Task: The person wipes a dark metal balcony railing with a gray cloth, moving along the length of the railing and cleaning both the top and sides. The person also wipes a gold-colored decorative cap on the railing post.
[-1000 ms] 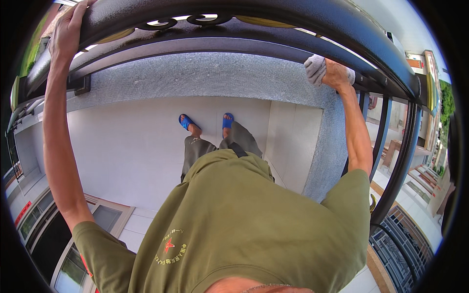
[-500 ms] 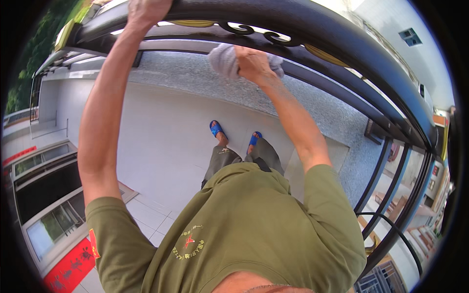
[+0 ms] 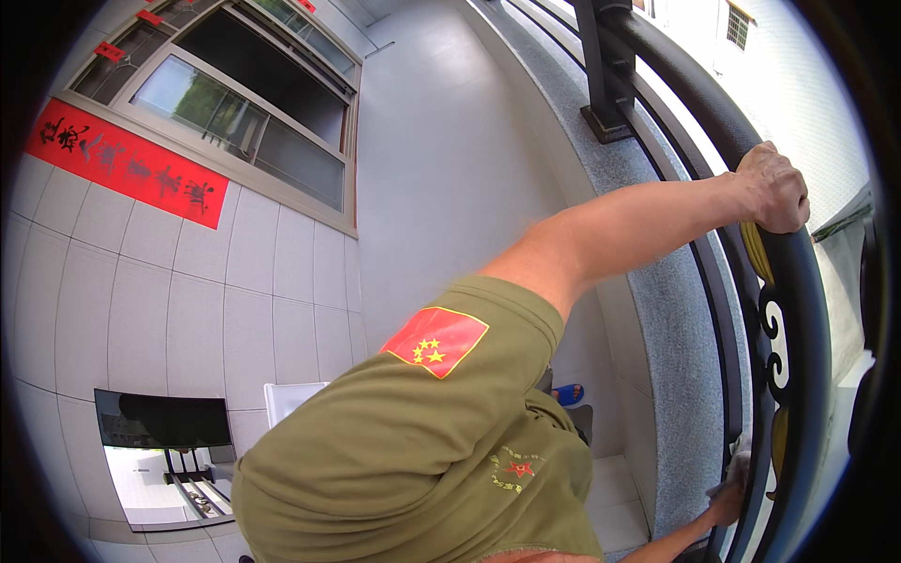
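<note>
My left hand (image 3: 774, 190) is closed around the thick black handrail (image 3: 805, 347) at the right, with the arm stretched out across the view. Lower down, near the bottom right, my right hand (image 3: 725, 505) reaches in beside the lower bars of the railing. A grey cloth (image 3: 740, 466) is bunched in it, only partly visible, and the bars cut off some of the fingers. Below the railing runs a speckled grey stone ledge (image 3: 690, 375). Black scrolls (image 3: 775, 342) and gold-coloured ornaments fill the gap under the handrail.
A black post (image 3: 605, 80) stands on the ledge farther along. At the left is a tiled wall (image 3: 141, 310) with a sliding window (image 3: 239, 117) and a red paper banner (image 3: 127, 164). A blue slipper (image 3: 568, 394) shows on the pale floor (image 3: 441, 169).
My view has swung to the left, so the railing now lies along the right side. My left hand still grips the handrail; the cloth in my right hand is now mostly hidden behind the bars.
</note>
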Action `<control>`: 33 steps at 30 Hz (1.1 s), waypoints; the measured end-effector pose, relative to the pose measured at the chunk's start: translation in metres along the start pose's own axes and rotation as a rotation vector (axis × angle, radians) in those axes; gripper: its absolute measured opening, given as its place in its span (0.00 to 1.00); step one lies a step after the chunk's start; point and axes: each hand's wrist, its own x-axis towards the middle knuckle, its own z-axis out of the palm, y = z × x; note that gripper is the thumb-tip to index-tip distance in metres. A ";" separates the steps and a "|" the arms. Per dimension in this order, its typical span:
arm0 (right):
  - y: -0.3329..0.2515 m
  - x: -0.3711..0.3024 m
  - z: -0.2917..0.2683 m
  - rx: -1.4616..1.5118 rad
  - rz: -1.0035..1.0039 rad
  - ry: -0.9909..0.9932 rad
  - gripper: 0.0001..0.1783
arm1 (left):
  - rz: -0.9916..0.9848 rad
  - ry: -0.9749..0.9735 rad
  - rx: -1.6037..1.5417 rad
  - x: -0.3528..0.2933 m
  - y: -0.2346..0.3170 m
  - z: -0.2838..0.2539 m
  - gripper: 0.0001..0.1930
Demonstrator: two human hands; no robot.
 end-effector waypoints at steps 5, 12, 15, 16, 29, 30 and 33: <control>-0.003 -0.056 -0.043 -0.104 0.078 0.198 0.31 | -0.008 -0.033 -0.046 0.004 0.004 0.000 0.19; -0.081 -0.102 -0.066 -0.155 -0.293 0.398 0.33 | 0.000 -0.019 -0.037 0.002 0.001 0.001 0.19; -0.117 -0.114 -0.072 0.050 -0.165 0.229 0.38 | -0.008 -0.089 -0.023 0.002 0.002 0.000 0.20; -0.106 -0.101 -0.045 0.138 -0.273 0.253 0.40 | -0.010 -0.107 -0.015 0.003 0.002 -0.002 0.20; -0.089 -0.108 -0.086 0.478 -0.794 0.087 0.51 | -0.026 -0.137 -0.005 0.011 -0.005 0.010 0.22; -0.092 -0.113 -0.090 0.535 -0.777 0.067 0.50 | -0.030 -0.141 0.003 0.011 -0.006 0.011 0.22; -0.099 -0.124 -0.092 0.675 -0.706 0.038 0.47 | 0.000 -0.090 -0.034 0.010 -0.005 0.013 0.22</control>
